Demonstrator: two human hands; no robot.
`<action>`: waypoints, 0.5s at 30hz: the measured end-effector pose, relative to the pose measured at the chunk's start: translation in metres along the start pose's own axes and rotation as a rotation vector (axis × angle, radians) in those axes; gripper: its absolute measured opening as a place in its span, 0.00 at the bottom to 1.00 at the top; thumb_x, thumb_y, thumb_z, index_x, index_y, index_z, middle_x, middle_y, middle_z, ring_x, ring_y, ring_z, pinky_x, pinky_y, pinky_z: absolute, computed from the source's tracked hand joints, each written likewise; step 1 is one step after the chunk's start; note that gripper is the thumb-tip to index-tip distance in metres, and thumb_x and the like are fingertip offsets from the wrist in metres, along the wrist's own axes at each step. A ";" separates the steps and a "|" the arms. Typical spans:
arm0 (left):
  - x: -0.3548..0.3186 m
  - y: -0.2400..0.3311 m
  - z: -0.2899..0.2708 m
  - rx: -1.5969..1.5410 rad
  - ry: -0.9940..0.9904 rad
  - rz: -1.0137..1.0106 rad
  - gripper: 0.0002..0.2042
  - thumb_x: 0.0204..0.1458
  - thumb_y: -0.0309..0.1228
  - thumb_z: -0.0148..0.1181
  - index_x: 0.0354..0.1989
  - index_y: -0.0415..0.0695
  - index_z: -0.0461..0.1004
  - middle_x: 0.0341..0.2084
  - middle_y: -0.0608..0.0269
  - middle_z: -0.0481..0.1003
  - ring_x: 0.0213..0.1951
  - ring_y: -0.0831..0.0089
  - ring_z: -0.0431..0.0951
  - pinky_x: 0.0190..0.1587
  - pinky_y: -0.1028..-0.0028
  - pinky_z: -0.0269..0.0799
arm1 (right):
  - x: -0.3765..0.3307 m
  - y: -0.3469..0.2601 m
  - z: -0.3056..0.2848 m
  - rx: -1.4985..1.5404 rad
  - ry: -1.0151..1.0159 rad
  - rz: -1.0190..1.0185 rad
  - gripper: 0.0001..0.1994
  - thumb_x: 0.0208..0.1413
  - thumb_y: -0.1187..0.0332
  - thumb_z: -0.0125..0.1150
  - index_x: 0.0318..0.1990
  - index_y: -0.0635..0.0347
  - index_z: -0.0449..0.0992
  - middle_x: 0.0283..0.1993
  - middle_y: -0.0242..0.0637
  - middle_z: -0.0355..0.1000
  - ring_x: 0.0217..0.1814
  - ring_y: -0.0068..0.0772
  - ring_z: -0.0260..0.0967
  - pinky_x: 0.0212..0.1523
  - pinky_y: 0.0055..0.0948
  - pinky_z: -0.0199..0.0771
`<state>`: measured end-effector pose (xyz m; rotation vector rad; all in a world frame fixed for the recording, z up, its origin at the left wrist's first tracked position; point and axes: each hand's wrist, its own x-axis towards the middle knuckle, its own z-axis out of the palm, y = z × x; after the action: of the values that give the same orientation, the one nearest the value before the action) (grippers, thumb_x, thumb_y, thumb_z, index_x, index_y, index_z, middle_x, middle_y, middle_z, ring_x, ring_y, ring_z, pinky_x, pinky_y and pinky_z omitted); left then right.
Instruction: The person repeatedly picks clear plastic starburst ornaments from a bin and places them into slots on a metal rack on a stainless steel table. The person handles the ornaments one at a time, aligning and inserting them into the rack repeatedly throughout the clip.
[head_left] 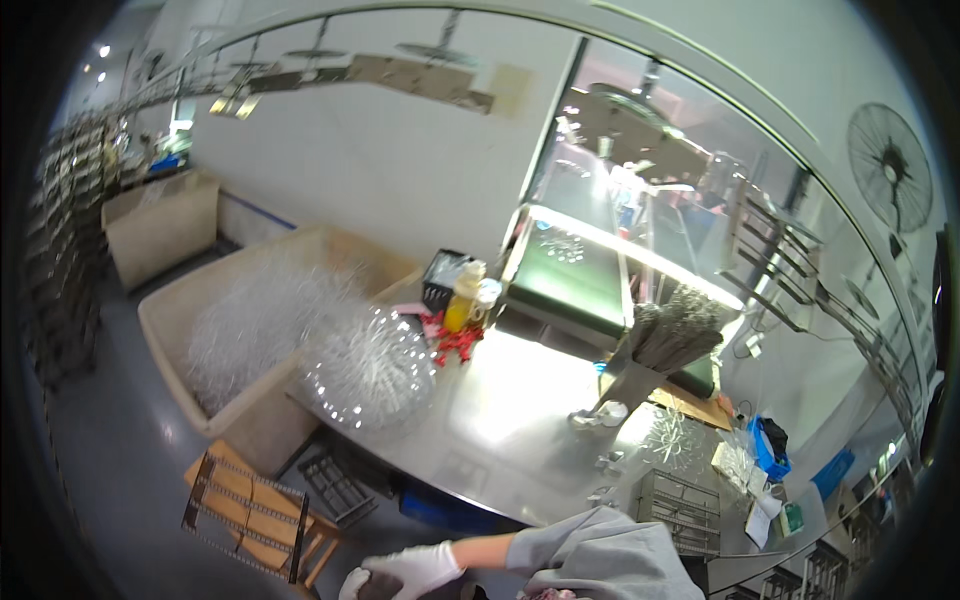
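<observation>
In the head view, the left hand (pixel 415 570) wears a white glove; a dark shape (pixel 378 588) shows by its bent fingers (pixel 382 563), and I cannot tell whether they grip it. Left of the fingers, near, a metal rack (pixel 246 505) overlaps a wooden stool (pixel 268 497). Beyond them, the steel surface (pixel 510 420) carries a clear plastic bundle (pixel 370 370).

tilted head-worn fisheye looks across metal table (pixel 510 390)

This is a factory: past the gloved hand (pixel 425 568) are a steel table (pixel 510 420), green belt (pixel 565 285) and big bin (pixel 255 430).
</observation>
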<state>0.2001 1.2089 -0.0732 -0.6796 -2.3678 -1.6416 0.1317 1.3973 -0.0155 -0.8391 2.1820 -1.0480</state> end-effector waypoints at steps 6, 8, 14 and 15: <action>0.040 -0.004 0.057 -0.598 0.224 -0.698 0.32 0.45 0.16 0.73 0.61 0.39 0.66 0.48 0.55 0.74 0.46 0.68 0.76 0.43 0.70 0.78 | -0.140 -0.083 -0.272 -1.331 1.125 0.136 0.28 0.47 0.66 0.68 0.55 0.68 0.68 0.48 0.49 0.70 0.46 0.49 0.71 0.45 0.45 0.73; 0.054 -0.015 0.077 -0.506 0.341 -0.546 0.33 0.45 0.16 0.73 0.61 0.38 0.64 0.49 0.55 0.74 0.45 0.69 0.76 0.45 0.70 0.78 | -0.200 -0.110 -0.313 -1.494 1.409 -0.042 0.28 0.48 0.65 0.70 0.55 0.66 0.68 0.44 0.47 0.71 0.44 0.48 0.71 0.43 0.43 0.72; 0.070 -0.046 0.141 -0.523 0.258 -0.550 0.28 0.49 0.16 0.70 0.59 0.45 0.66 0.41 0.68 0.70 0.40 0.75 0.72 0.41 0.74 0.76 | -0.304 -0.117 -0.261 -1.841 1.232 -0.210 0.14 0.46 0.72 0.69 0.42 0.53 0.73 0.35 0.33 0.71 0.36 0.37 0.73 0.37 0.35 0.74; 0.071 -0.042 0.151 -0.504 0.295 -0.516 0.28 0.49 0.15 0.70 0.58 0.45 0.67 0.41 0.68 0.69 0.39 0.76 0.71 0.40 0.75 0.75 | -0.311 -0.114 -0.258 -2.089 1.174 -0.317 0.08 0.47 0.71 0.65 0.35 0.50 0.72 0.30 0.30 0.68 0.31 0.32 0.72 0.31 0.29 0.72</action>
<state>0.1343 1.3549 -0.1363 0.1437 -2.0240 -2.3903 0.1793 1.6891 0.2829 -1.4033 3.7017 1.8215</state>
